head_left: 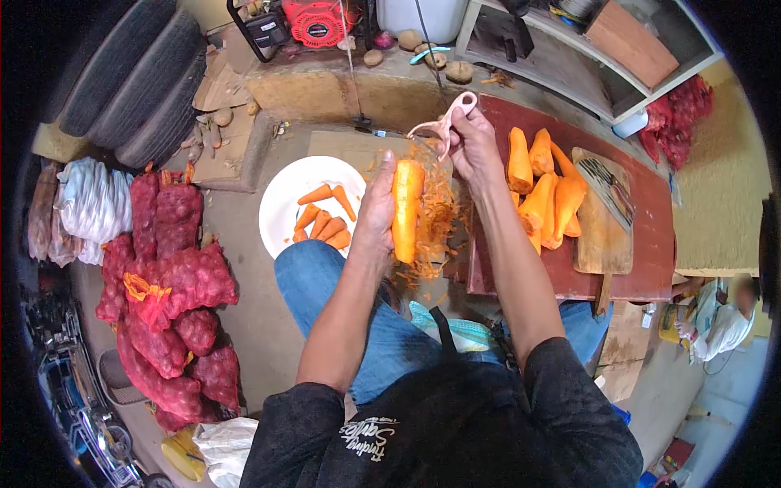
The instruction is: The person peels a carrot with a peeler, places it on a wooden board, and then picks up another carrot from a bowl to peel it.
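My left hand (378,203) is closed around a peeled-looking orange carrot (406,213), held upright above a heap of peelings (440,207) on the floor. A pale pink peeler (445,124) is gripped in my right hand (476,146), its head a little above the carrot's top and apart from it. To the left, a white basin (278,191) holds several unpeeled carrots (332,228). At right, several bright peeled carrots (541,203) lie piled on a red table (651,236).
Beside the carrot pile, a wooden board (602,252) carries a knife-like blade (606,191). Red mesh sacks (183,285) fill the left floor near stacked tires (134,81). A red machine (317,23) and shelf (537,49) stand ahead. Another person (724,325) is at far right.
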The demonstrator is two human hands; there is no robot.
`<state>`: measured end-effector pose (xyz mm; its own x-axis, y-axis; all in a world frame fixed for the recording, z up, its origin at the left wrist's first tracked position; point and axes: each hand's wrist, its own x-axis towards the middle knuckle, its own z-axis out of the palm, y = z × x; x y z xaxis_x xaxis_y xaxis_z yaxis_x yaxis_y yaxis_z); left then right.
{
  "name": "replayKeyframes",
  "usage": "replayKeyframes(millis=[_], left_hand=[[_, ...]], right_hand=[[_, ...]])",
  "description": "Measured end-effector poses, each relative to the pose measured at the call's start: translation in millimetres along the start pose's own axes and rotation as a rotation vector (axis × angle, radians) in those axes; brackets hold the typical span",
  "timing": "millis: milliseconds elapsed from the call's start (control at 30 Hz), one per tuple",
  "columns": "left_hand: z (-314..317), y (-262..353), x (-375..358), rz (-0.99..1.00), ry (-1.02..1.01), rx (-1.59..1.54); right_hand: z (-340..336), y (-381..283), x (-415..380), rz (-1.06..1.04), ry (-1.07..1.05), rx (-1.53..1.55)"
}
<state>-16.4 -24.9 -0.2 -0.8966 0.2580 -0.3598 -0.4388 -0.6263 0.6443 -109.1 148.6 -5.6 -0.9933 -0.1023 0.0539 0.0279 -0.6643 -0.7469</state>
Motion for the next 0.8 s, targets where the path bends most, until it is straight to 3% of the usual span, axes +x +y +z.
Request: replayKeyframes(millis=[100,200,333,433,533,733,800], left_hand=[[-2.9,-6.0,7.0,0.256,0.078,0.114],[2.3,1.5,2.5,0.457,0.188,0.466],[1.0,3.0,8.2,0.398,0.23,0.237],[-3.8,7.2,5.0,0.208,0.13,0.142],[-3.8,0.1,5.3,0.151,0.049,0.052],[5.2,-2.2,5.9,0.242,0.038,-0.047],[11.3,4.2,-4.8,0.166,-0.082,-0.039]], right_hand=[[-9.4,-4.7,-6.4,-0.052,0.081,-0.164],[0.1,-10.9,-44.6,-0.15,0.065,-0.403],[32.9,-11.1,-109.2,0.014,-0.007,-0.047],[34.7,-1.5,-130.7,0.149,-0.1,-0.004],[31.0,6.4,-129.0,0.177,-0.123,0.024],[35.3,3.4,-111.7,0.176,-0.137,0.023],[36.5,0.0,-100.7,0.138,-0.141,0.008]])
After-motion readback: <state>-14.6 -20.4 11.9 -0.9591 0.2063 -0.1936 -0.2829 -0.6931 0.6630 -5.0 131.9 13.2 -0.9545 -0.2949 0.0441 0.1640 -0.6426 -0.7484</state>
